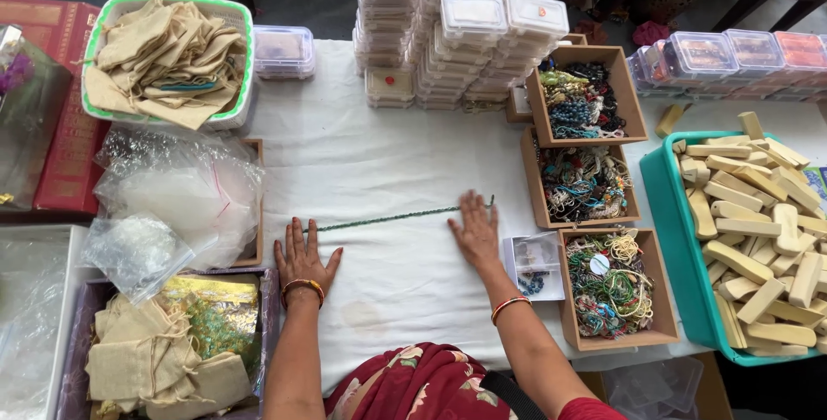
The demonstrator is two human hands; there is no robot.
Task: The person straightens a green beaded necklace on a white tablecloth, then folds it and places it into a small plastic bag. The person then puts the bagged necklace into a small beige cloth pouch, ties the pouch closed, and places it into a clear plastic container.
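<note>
Left hand (303, 258) and right hand (475, 230) spread flat on green bead string (388, 217).

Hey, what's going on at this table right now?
A person is laying a long green bead strand out straight on a white cloth-covered table. The left hand lies flat at one end of it, the right hand flat near the other, fingers spread. To the right stand three wooden boxes of tangled bead strings and a teal bin of wooden pieces. Stacked clear lidded containers sit at the back, a basket of beige cloth pouches at the left.
</note>
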